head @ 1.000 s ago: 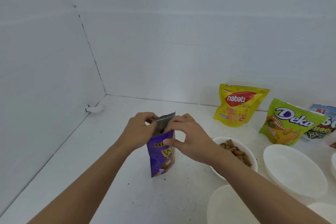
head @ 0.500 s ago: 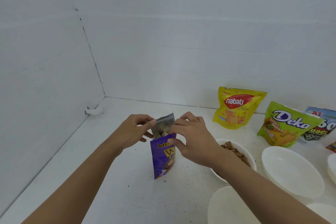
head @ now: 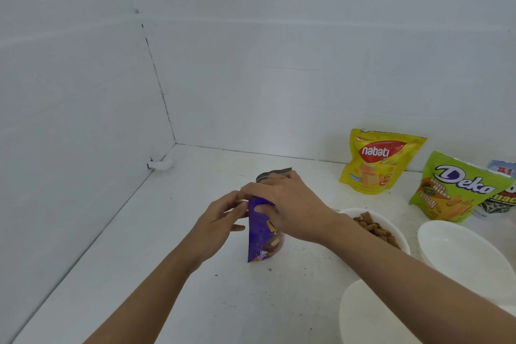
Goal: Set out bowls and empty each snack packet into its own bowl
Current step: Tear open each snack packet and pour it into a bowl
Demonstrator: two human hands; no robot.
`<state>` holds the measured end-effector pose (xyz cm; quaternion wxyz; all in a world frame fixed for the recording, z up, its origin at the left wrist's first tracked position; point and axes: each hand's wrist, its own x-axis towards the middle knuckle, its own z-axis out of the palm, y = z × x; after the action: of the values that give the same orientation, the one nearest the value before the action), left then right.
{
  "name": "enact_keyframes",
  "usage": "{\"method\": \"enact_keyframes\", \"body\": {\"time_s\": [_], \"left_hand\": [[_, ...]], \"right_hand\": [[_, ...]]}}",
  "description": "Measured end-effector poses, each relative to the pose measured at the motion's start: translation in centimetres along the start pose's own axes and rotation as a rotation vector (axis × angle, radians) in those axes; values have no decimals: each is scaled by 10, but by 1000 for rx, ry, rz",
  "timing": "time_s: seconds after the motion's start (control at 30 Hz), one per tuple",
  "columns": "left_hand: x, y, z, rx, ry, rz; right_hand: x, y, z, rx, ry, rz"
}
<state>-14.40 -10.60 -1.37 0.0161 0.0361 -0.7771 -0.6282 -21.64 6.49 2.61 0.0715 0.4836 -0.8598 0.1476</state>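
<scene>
The light is bright and soft all over. The white walls look a bit grey-blue, and they are darker in the upper left of the frame. Shadows are very faint. A pale one lies on the table just right of the purple packet. The empty bowl at the right has a small shiny spot. The wall lines bend near the left edge. The left hand and right hand look a little smeary. The far right edge is soft.
</scene>
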Motion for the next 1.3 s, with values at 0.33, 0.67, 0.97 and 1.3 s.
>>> {"method": "enact_keyframes", "body": {"time_s": [0.33,0.67,0.97,1.3], "left_hand": [[1,-6,-8,-37,-43,85],[-2,-12,0,-47,-44,204],[-13,-10,13,120,-55,336],[-48,1,75,-138,21,235]], "right_hand": [[19,-16,-15,118,359,237],[18,-24,-34,234,563,438],[-14,-17,-66,471,694,596],[-70,-2,-104,767,761,555]]}}
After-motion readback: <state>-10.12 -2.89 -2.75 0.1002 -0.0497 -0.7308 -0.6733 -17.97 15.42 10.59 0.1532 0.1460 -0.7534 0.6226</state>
